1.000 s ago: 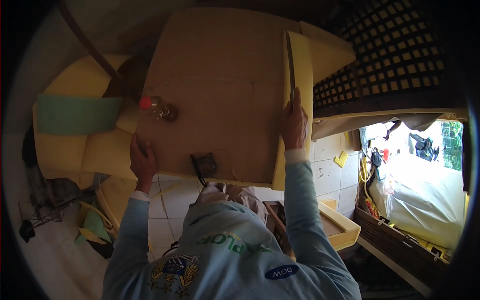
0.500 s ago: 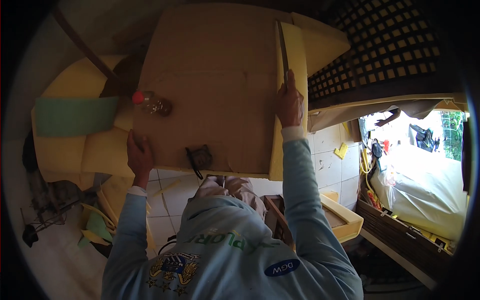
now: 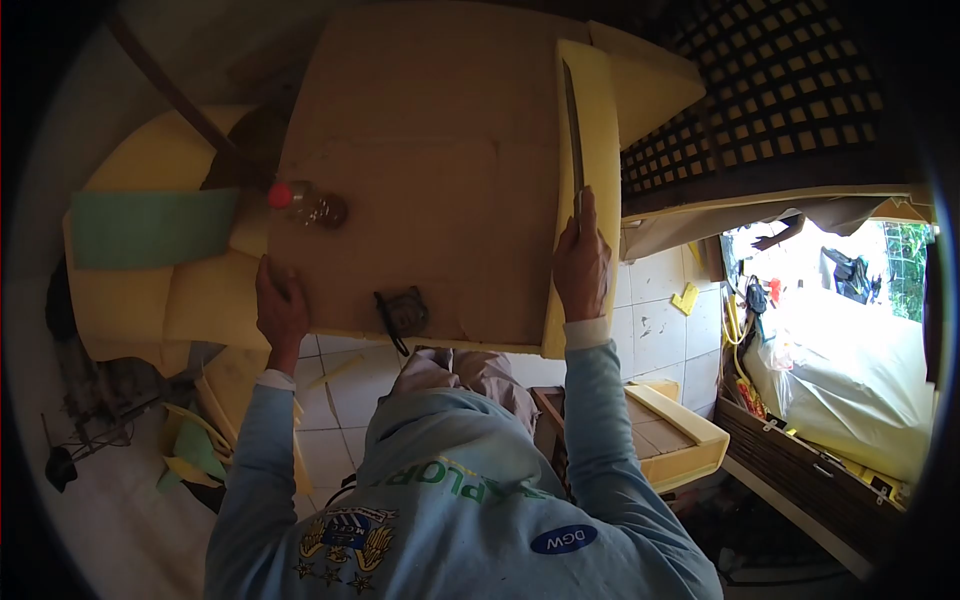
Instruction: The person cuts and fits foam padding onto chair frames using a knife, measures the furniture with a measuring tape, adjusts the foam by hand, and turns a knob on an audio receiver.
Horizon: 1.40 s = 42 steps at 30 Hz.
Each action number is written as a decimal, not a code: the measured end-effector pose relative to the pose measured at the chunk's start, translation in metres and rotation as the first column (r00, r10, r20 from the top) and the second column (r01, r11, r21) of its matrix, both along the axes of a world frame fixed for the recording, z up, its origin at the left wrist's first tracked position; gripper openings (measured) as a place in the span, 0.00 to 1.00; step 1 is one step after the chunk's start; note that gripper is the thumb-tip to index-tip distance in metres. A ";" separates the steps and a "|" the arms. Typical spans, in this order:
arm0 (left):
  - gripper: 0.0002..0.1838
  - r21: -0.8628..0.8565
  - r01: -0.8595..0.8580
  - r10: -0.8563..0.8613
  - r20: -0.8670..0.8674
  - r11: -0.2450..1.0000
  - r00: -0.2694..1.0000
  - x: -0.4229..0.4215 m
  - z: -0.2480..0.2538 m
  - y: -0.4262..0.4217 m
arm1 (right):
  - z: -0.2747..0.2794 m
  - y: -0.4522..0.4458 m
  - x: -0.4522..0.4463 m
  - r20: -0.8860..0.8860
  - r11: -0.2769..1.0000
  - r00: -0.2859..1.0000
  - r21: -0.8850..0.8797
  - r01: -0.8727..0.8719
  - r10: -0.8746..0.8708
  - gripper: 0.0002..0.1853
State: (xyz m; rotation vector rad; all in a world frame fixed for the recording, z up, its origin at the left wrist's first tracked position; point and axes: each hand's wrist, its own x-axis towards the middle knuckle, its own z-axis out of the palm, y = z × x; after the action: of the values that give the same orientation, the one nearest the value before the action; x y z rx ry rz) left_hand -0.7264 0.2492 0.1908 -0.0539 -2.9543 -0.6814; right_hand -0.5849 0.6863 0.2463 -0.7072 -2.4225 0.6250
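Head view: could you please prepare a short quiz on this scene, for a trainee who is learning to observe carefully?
1. Multiple choice: what colour is the cap of the bottle on the brown board?
a) blue
b) red
c) white

2. Fill in: the long blade is against a foam-like strip coloured ____.

3. True or false: the left hand holds the long blade.

Key: 1. b; 2. yellow; 3. false, the right hand holds it, while the left hand is at the left edge of the brown board.
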 end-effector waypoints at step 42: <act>0.32 -0.055 0.031 -0.032 -0.008 0.998 0.999 0.005 0.005 0.004 | 0.023 -0.090 0.131 0.214 0.980 0.972 -0.147 0.134 -0.101 0.32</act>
State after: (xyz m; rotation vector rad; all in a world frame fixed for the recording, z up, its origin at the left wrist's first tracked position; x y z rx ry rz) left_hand -0.7210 0.2533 0.1962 -0.1084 -2.9693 -0.6018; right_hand -0.4534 0.5960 0.2698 -1.0213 -2.5130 0.7372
